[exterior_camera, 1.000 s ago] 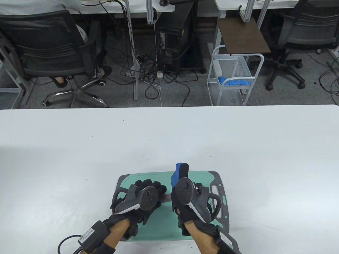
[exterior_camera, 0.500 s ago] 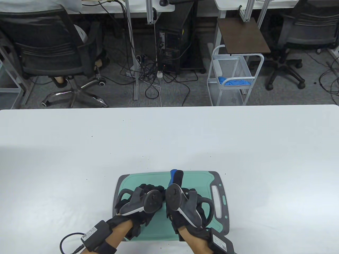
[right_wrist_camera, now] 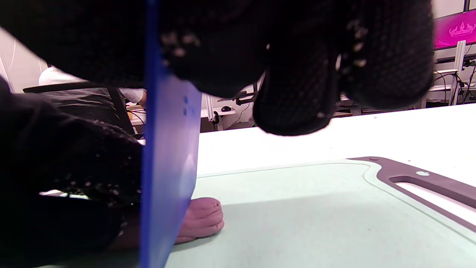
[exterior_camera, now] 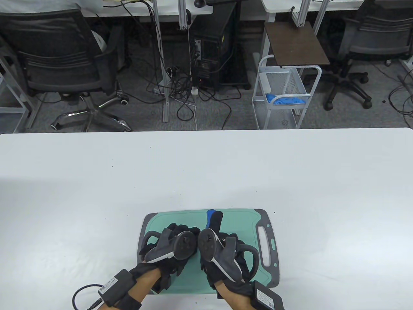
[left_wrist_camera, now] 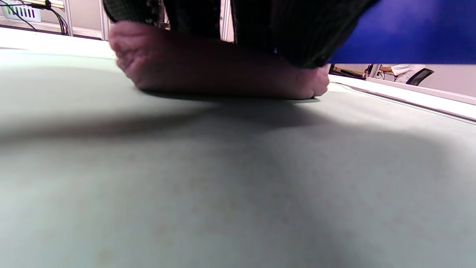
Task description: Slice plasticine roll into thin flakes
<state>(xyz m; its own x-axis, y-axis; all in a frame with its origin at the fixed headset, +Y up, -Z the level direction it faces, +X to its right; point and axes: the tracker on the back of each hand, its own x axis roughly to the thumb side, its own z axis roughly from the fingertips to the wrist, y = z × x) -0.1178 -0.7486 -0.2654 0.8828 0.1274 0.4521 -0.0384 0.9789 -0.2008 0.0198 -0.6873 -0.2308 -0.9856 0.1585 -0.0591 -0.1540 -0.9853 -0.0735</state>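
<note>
Left hand (exterior_camera: pixel 176 247) presses the soft pink plasticine roll (left_wrist_camera: pixel 219 70) flat onto the pale green plastic cutting board (exterior_camera: pixel 238 219) so it can't roll, while right hand (exterior_camera: pixel 219 252) grips the upright blue plastic blade (right_wrist_camera: pixel 167 156) just beside those fingers, near the roll's free end, for a thin flake.

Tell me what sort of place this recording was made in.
Most likely an office or lab workspace, not a kitchen: black mesh office chairs, a black desktop computer tower amid tangled floor cables, and a white wire trolley stand behind the white table, where a green cutting board lies.
</note>
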